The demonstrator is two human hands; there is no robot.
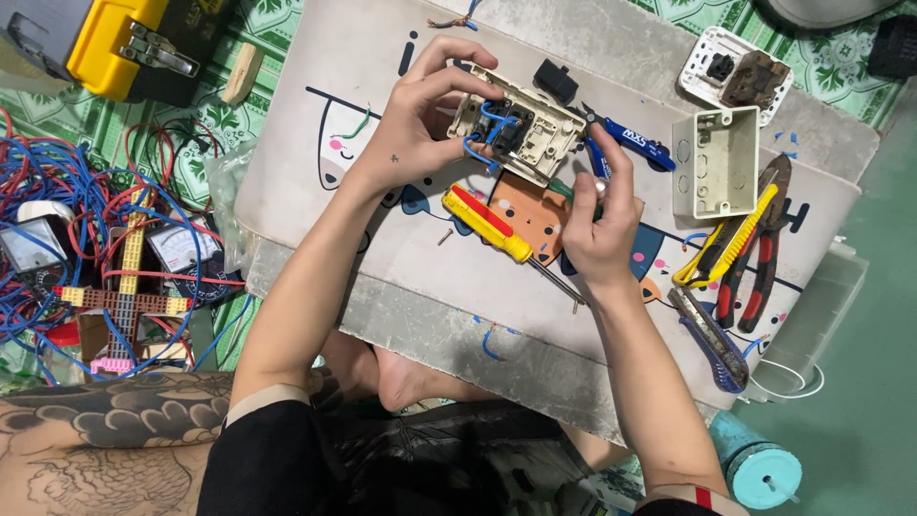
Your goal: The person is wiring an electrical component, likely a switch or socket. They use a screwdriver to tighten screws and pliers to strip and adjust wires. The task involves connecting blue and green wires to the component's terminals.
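The board [401, 287] filled the middle of the frame, a pale slab printed with cartoon figures, and everything sat on it. Upper left, a yellow toolbox [115, 43]; down the left edge, a tangle of red and blue wires [86, 191] around two small meters.

Centre top, the left hand [415, 129] was closed around the cream switch plate [521, 124], fingers curled over its top edge, thumb beneath, holding it tilted with the back facing up. Short blue wires [487, 129] looped out of its black module. Light, rigid plastic by the look of it, likely brittle at the corners; the frame edges were the safe hold, not the wires.

The right hand [600, 225] was closed on a green-handled tool [573, 189], mostly hidden by the fingers, its tip at the plate's lower edge.

Just below lay a yellow screwdriver [492, 225]; to the right, an empty mounting box [716, 162], red pliers [764, 248], a utility knife [712, 334]. One loose screw [445, 236] lay beside the screwdriver.
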